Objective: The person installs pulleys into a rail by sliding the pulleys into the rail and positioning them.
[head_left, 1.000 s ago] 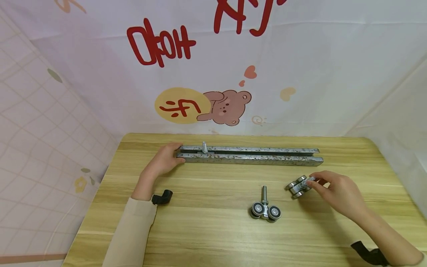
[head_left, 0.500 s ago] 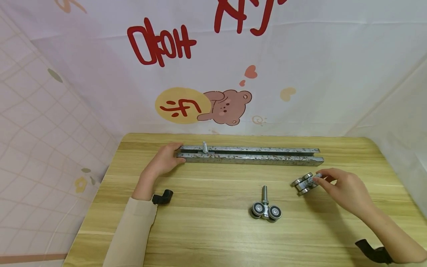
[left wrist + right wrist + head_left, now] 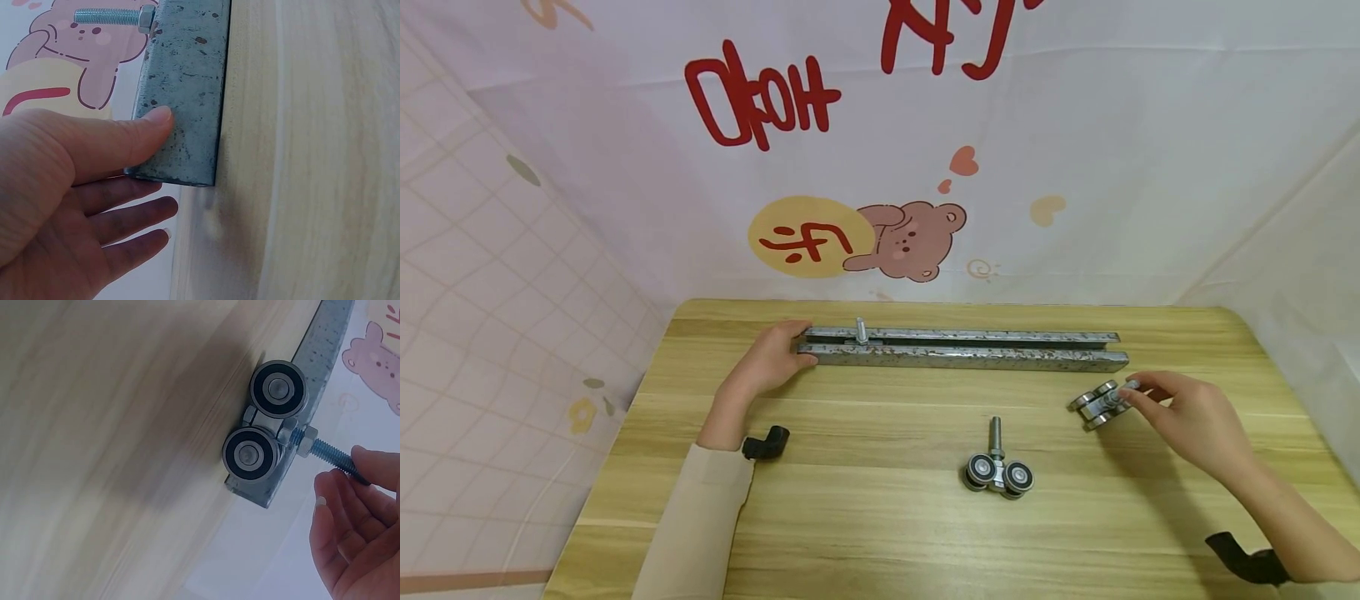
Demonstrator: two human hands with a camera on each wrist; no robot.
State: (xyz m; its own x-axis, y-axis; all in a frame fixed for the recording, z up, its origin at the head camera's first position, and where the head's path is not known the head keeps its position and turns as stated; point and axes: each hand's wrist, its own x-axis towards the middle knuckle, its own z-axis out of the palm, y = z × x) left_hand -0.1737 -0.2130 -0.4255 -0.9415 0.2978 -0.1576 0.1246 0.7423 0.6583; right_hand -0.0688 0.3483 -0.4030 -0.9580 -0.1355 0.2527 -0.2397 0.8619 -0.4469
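A steel channel track point(image 3: 970, 359) with rust specks lies along the back of the table, its slot facing up. My left hand point(image 3: 772, 358) holds its left end, the thumb point(image 3: 147, 128) on the near wall. Near that end a threaded bolt point(image 3: 861, 332) with a nut stands up out of the slot. My right hand point(image 3: 1198, 417) pinches the bolt end of a roller trolley point(image 3: 265, 422), whose wheels point toward the track's right end, just in front of it. Another roller trolley point(image 3: 997, 476) rests on the table between the hands, bolt pointing away.
The wood-grain table point(image 3: 865, 517) meets a white printed backdrop point(image 3: 1112, 167) behind the track. A patterned side sheet point(image 3: 512, 333) hangs at the left. A black wrist mount point(image 3: 765, 443) sits on the left wrist.
My right hand has carried its roller trolley rightward and slightly back, nearer the track's right end. The left hand, the track and the other trolley have stayed in place.
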